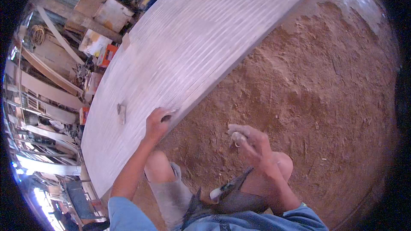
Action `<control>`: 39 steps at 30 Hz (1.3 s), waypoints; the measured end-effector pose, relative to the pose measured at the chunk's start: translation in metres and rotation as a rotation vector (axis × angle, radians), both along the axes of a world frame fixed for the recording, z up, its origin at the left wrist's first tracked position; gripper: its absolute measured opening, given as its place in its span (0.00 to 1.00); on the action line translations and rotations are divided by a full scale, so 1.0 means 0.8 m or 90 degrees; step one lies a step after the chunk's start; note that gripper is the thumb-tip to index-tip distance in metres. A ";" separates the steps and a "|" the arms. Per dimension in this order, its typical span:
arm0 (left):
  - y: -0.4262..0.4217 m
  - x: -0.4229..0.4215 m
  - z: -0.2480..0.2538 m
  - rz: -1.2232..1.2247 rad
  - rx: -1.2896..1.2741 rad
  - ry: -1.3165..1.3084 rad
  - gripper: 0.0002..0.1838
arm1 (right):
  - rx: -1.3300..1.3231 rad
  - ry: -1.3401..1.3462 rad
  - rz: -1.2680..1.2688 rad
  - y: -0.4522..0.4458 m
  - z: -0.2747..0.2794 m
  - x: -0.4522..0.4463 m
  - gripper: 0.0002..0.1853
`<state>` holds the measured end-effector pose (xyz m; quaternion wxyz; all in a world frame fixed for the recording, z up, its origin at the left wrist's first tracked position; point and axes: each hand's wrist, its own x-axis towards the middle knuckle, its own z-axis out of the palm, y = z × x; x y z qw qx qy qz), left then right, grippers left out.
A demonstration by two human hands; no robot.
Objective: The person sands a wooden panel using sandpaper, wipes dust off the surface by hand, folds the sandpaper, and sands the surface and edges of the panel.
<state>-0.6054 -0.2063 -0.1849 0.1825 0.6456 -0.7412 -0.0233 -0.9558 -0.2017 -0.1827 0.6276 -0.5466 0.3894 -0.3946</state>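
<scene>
A long pale panel with ridged lines along its length lies across the left and upper middle. At its near edge is my left hand, fingers curled around a small dark thing that I cannot make out. My right hand, dusty and pale, hangs over the brown ground near my right knee, clear of the panel. Its fingers are bent together, and what they hold, if anything, is too small to name. On the panel, left of my left hand, rests a small flat piece.
Bare brown earth stretches to the right. Beyond the panel's far edge stand boxes, a white container and an orange box. Curved wooden boards lean at the far left. A small block touches the panel's far edge.
</scene>
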 end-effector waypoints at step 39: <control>-0.465 -0.322 -0.040 -0.193 -0.102 0.108 0.10 | 0.069 0.321 -0.482 -0.090 -0.081 -0.135 0.12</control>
